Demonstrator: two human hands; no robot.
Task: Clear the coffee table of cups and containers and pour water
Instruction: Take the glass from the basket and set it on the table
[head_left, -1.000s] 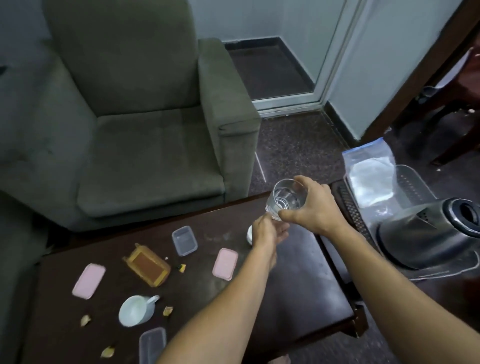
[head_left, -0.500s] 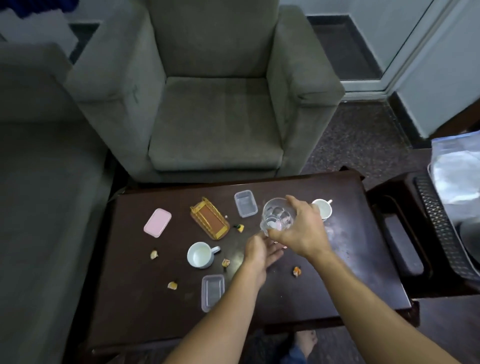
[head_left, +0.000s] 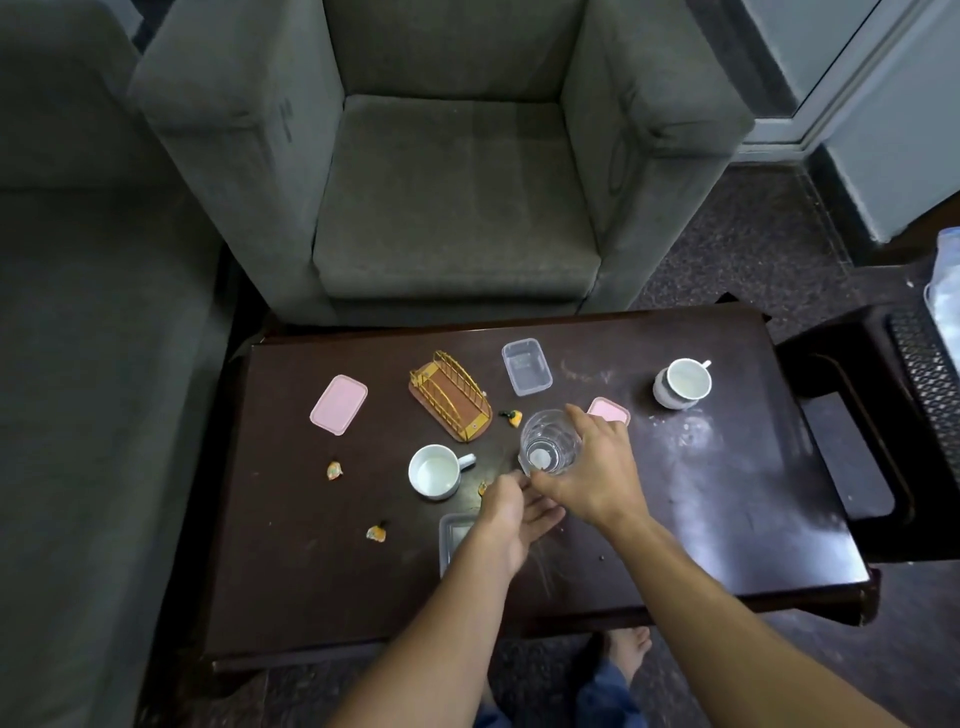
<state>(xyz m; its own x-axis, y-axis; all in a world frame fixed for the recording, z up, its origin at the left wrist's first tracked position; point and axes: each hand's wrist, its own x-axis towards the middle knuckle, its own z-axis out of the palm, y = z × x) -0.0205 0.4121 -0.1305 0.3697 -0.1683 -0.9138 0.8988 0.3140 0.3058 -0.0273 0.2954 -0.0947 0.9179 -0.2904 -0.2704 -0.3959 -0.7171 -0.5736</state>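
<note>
Head view: your right hand (head_left: 597, 470) grips the glass (head_left: 549, 441) by its wall, fingers curled round it, over the coffee table (head_left: 727, 519). Your left hand (head_left: 514, 512) lies loosely spread just beneath, holding nothing. A one-sided grip may let the glass tilt or slip. You could also knock the white cup (head_left: 434, 470), just left of your fingertips.
</note>
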